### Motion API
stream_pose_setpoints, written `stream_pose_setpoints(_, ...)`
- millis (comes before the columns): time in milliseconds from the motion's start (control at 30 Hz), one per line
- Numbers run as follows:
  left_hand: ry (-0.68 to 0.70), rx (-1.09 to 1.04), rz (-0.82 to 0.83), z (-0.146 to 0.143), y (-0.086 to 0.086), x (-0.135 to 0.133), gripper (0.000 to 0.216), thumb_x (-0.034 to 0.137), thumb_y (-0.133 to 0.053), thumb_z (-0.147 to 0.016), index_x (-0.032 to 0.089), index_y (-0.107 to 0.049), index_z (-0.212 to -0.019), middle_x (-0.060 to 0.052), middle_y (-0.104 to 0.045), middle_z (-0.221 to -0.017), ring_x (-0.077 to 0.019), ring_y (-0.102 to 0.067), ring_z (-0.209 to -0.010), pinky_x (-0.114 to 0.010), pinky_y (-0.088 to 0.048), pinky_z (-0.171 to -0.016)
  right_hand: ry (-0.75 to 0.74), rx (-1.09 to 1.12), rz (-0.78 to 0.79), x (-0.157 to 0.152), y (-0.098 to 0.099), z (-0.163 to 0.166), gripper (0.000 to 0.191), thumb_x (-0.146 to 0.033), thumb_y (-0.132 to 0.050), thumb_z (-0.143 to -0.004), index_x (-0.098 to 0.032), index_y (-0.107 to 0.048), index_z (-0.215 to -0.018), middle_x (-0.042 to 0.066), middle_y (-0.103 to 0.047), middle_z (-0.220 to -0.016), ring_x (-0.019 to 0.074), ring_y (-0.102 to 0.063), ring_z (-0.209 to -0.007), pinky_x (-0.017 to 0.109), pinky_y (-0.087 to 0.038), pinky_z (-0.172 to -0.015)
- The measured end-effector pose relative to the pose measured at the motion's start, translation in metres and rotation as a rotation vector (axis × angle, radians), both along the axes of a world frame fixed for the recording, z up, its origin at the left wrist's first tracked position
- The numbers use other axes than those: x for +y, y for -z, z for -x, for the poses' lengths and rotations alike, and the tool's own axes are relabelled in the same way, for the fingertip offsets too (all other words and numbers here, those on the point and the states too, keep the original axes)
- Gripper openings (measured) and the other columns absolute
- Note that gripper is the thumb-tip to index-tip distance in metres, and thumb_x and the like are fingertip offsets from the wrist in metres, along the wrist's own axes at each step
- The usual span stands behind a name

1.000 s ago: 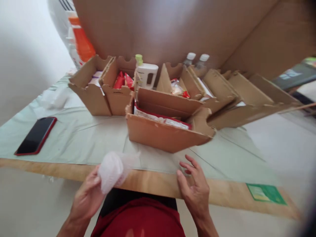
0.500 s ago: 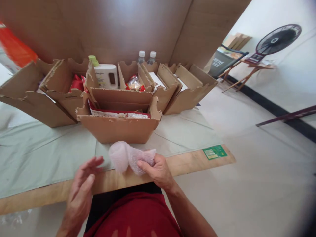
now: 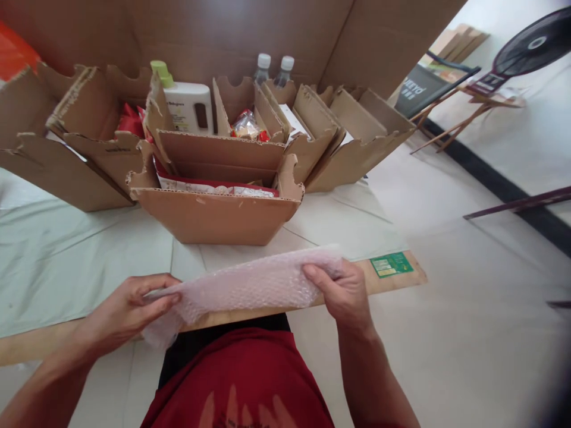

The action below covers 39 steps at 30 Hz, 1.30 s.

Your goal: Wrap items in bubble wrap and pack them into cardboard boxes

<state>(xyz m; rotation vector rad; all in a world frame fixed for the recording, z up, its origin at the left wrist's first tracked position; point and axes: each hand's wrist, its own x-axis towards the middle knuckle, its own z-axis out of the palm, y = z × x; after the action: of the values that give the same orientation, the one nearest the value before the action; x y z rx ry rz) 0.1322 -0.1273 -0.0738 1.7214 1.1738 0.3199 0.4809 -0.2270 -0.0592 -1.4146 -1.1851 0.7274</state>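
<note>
A strip of pinkish bubble wrap (image 3: pixel 254 282) stretches between my two hands over the table's front edge. My left hand (image 3: pixel 138 306) pinches it near its left end, where a loose part hangs below the fingers. My right hand (image 3: pixel 343 291) grips the other end, thumb on top. Just beyond the wrap stands a cardboard bin (image 3: pixel 218 217) with a red-edged packet (image 3: pixel 214 185) inside; no hand touches the bin.
Behind it, several cardboard bins (image 3: pixel 89 172) stand in a row, holding red packets (image 3: pixel 130 120), a white jug (image 3: pixel 190 107) and a wrapped snack (image 3: pixel 247 126). Two clear bottles (image 3: pixel 262 70) stand behind. A fan (image 3: pixel 535 44) is at far right.
My left hand, free and apart before, now pinches the bubble wrap. My right hand has moved right, and the bunched, rolled wrap is drawn out into a strip.
</note>
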Motion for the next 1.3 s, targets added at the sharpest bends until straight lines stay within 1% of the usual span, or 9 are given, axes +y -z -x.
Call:
stream_pose_setpoints(100,-0.034,-0.021,0.095,0.019,0.0,0.009,0.043,0.064,-0.076,-0.071,0.022,-0.078,-0.079,-0.005,-0.073,-0.071,-0.0226,-0.066,-0.06,-0.027,-0.05,-0.051,0.079,-0.02,0.086,0.002,0.027,-0.004,0.023,-0.042,-0.074,-0.087,-0.02,-0.081,-0.089,0.004,-0.08,-0.083,0.0217,-0.074,-0.074,0.033,-0.061,-0.066)
stream_pose_setpoints(300,-0.278,0.287,-0.452,0.022,0.013,0.026,0.058,0.065,-0.076,-0.068,0.024,-0.077,-0.109,-0.008,-0.076,-0.099,-0.0251,-0.064,-0.07,-0.036,-0.053,-0.069,0.29,-0.522,0.084,0.013,0.068,-0.022,0.043,-0.041,-0.069,-0.087,-0.017,-0.069,-0.122,0.013,-0.077,-0.11,0.0272,-0.072,-0.095,0.05,-0.058,-0.092)
stream_pose_setpoints(400,-0.389,0.241,-0.509,0.017,0.015,0.033,0.079,0.076,-0.069,-0.073,0.027,-0.064,-0.134,-0.011,-0.069,-0.13,-0.0318,-0.069,-0.09,-0.044,-0.055,-0.082,0.305,-0.578,-0.017,0.02,0.062,-0.026,0.052,-0.039,-0.068,-0.091,-0.019,-0.059,-0.139,0.018,-0.067,-0.136,0.0298,-0.067,-0.116,0.052,-0.055,-0.099)
stream_pose_setpoints(533,-0.357,-0.056,-0.362,-0.004,0.02,0.049,0.081,0.069,-0.074,-0.076,0.024,-0.055,-0.14,-0.012,-0.066,-0.137,-0.0365,-0.066,-0.119,-0.046,-0.054,-0.098,-0.016,-0.456,-0.017,0.049,0.034,-0.006,0.071,-0.046,-0.076,-0.087,-0.021,-0.05,-0.148,0.017,-0.063,-0.143,0.0317,-0.065,-0.123,0.047,-0.058,-0.096)
stream_pose_setpoints(667,-0.415,-0.106,-0.305,-0.027,0.027,0.043,0.058,0.066,-0.075,-0.076,0.021,-0.064,-0.111,-0.012,-0.075,-0.112,-0.0329,-0.072,-0.104,-0.042,-0.058,-0.087,-0.155,-0.382,-0.012,0.083,0.016,0.012,0.05,-0.046,-0.073,-0.089,-0.021,-0.062,-0.131,0.012,-0.073,-0.122,0.0296,-0.069,-0.106,0.043,-0.058,-0.089)
stream_pose_setpoints(800,-0.531,-0.03,-0.341,-0.033,0.027,0.022,0.051,0.067,-0.073,-0.074,0.023,-0.066,-0.098,-0.01,-0.076,-0.101,-0.0327,-0.073,-0.096,-0.037,-0.056,-0.072,-0.203,-0.409,-0.01,0.103,0.018,0.006,0.036,-0.041,-0.066,-0.092,-0.02,-0.064,-0.122,0.009,-0.073,-0.109,0.0257,-0.067,-0.093,0.039,-0.057,-0.082)
stream_pose_setpoints(1033,-0.6,-0.005,-0.397,-0.041,0.034,0.03,0.052,0.068,-0.069,-0.078,0.023,-0.062,-0.104,-0.009,-0.071,-0.102,-0.03,-0.07,-0.093,-0.034,-0.05,-0.062,-0.28,-0.374,0.017,0.126,0.024,-0.002,0.035,-0.033,-0.062,-0.09,-0.02,-0.059,-0.123,0.009,-0.072,-0.108,0.0234,-0.065,-0.09,0.033,-0.056,-0.07)
stream_pose_setpoints(1167,-0.593,0.01,-0.418,-0.04,0.041,0.035,0.055,0.072,-0.068,-0.078,0.023,-0.062,-0.1,-0.01,-0.07,-0.103,-0.0296,-0.069,-0.092,-0.035,-0.051,-0.064,-0.278,-0.359,-0.004,0.127,0.027,-0.004,0.032,-0.032,-0.06,-0.094,-0.02,-0.061,-0.124,0.01,-0.073,-0.113,0.0246,-0.068,-0.097,0.038,-0.059,-0.08)
stream_pose_setpoints(1300,-0.611,0.08,-0.481,-0.029,0.033,0.017,0.069,0.071,-0.066,-0.082,0.025,-0.056,-0.132,-0.013,-0.066,-0.124,-0.0363,-0.066,-0.112,-0.036,-0.053,-0.063,-0.151,-0.397,-0.031,0.106,0.029,-0.016,0.045,-0.033,-0.061,-0.098,-0.021,-0.057,-0.141,0.014,-0.07,-0.133,0.028,-0.068,-0.117,0.044,-0.06,-0.093)
